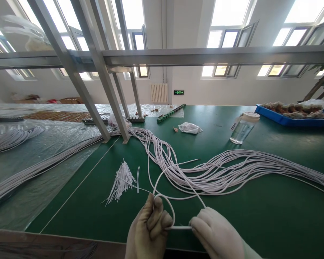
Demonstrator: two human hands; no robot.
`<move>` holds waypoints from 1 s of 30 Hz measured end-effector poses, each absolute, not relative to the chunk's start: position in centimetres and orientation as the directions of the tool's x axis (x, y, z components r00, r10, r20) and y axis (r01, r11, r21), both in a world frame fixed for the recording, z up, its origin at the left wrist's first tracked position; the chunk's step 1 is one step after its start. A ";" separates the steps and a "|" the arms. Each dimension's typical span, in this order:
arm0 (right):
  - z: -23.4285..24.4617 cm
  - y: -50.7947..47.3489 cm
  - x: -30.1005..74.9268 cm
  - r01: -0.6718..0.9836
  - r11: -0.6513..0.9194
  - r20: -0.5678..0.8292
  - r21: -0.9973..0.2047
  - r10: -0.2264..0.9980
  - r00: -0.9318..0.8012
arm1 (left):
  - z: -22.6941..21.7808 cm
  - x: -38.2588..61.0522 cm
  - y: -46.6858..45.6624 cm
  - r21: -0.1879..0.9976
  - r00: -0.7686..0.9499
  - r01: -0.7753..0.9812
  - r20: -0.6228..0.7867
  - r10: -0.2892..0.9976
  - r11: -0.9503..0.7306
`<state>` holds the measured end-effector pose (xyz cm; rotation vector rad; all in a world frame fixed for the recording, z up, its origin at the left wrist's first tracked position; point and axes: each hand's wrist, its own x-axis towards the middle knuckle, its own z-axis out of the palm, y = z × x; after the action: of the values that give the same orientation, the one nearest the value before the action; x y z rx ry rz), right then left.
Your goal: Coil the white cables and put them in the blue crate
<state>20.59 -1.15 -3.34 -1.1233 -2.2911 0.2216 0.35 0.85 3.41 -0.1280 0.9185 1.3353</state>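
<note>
Both hands wear pale gloves and work low at the near edge of the green desk. The left hand is closed in a loose fist, thumb pressed down on a white wire. The right hand pinches the same wire between thumb and fingertips, just beside the left.

Between the two hands the wire runs straight and level — its long axis goes left to right. Above the left hand it curls up into a loop that rises away from the hands and leans toward the far side of the desk. One free end points right, beyond the loop's top.

Past the hands lies a thick bundle of like white wires, sweeping from the far left across to the right edge of the desk. Left of the hands sits a small heap of short cut pieces, fanned out and pointing mostly away.

Farther off, to the right, a clear bottle stands upright, with a blue tray behind it. A crumpled bag lies straight ahead — well apart from the hands. Clear plastic sheet covers the desk to the left.
</note>
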 end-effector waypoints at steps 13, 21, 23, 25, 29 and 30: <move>0.0 6.5 19.9 0.614 0.783 -0.010 -0.103 0.616 -0.787 | 3.2 -6.6 0.8 0.252 0.118 -0.928 -0.501 0.857 0.275; -3.5 13.6 16.9 0.687 0.727 0.031 0.005 0.686 -0.727 | 2.8 -7.8 1.0 0.473 0.003 -0.837 -0.498 0.867 0.274; -3.9 16.8 17.5 0.739 0.673 0.065 0.015 0.737 -0.673 | 2.2 -6.0 1.9 0.511 -0.023 -0.813 -0.507 0.862 0.279; -3.9 19.3 18.3 0.784 0.620 0.103 0.013 0.779 -0.618 | 1.4 -4.1 3.1 0.545 -0.044 -0.783 -0.530 0.847 0.301; -3.3 21.5 21.2 0.846 0.533 0.208 -0.024 0.830 -0.518 | 0.3 -1.6 5.2 0.530 0.015 -0.772 -0.536 0.844 0.351; -3.2 21.6 22.2 0.862 0.505 0.244 -0.033 0.841 -0.483 | 0.2 -1.2 5.6 0.522 0.034 -0.774 -0.531 0.846 0.359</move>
<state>22.15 21.60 -3.15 -1.4514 -2.5204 -0.1371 -1.17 5.55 0.24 0.0992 0.8970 1.2485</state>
